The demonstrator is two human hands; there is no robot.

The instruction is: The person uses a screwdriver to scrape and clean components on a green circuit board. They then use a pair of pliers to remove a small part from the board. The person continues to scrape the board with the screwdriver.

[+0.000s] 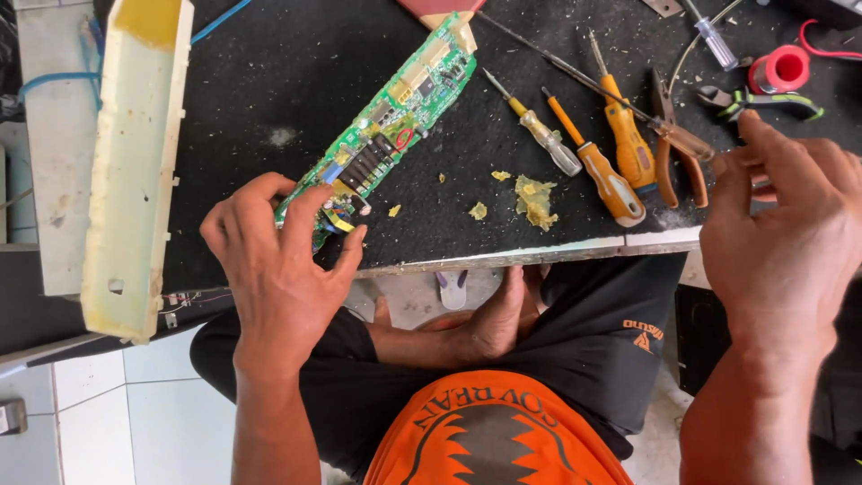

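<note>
One green circuit board (pixel 382 126) lies slantwise on the black bench top (pixel 296 63), its near end close to the bench edge. My left hand (pixel 274 260) is palm down over that near end, fingers curled, fingertips pinching the board's lower corner; the hand grips the board. My right hand (pixel 781 224) hovers at the right bench edge, palm down, fingers loosely bent and spread; it is released and holds nothing that I can see. Just left of it lie three screwdrivers: one with a clear handle (pixel 543 135) and two with orange handles (pixel 606 180) (pixel 628 144). One pair of orange-handled pliers (pixel 678 148) lies beside them, nearest my right fingertips. One green-handled cutter (pixel 763 101) and one red spool (pixel 779 69) lie further back. Yellow crumbs (pixel 534 199) lie between the board and the screwdrivers. One long cream housing (pixel 135 162) stands on the left, well apart from the board.
</note>
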